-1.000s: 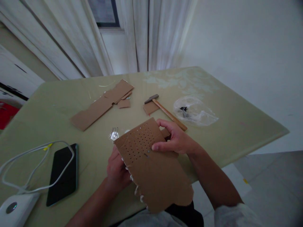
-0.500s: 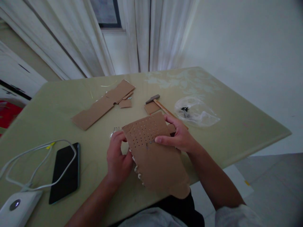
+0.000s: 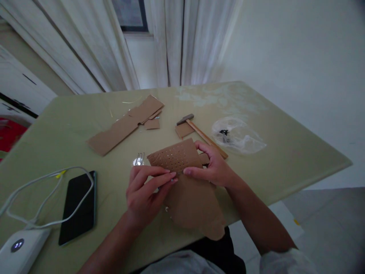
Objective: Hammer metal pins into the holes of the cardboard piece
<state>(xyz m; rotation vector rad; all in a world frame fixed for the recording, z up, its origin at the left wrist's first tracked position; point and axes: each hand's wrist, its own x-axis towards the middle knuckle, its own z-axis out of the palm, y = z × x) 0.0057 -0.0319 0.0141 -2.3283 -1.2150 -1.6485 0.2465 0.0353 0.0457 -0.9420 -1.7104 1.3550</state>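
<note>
Both hands hold a perforated cardboard sheet (image 3: 185, 179) over the near edge of the desk (image 3: 285, 152): the left hand (image 3: 142, 194) lays its fingers across the sheet's middle, and the right hand (image 3: 213, 167) grips its right side. Just beyond lie a few nails (image 3: 138, 160), then a hammer (image 3: 199, 131), a plastic bag (image 3: 236, 135) and cardboard scraps (image 3: 125, 123).
</note>
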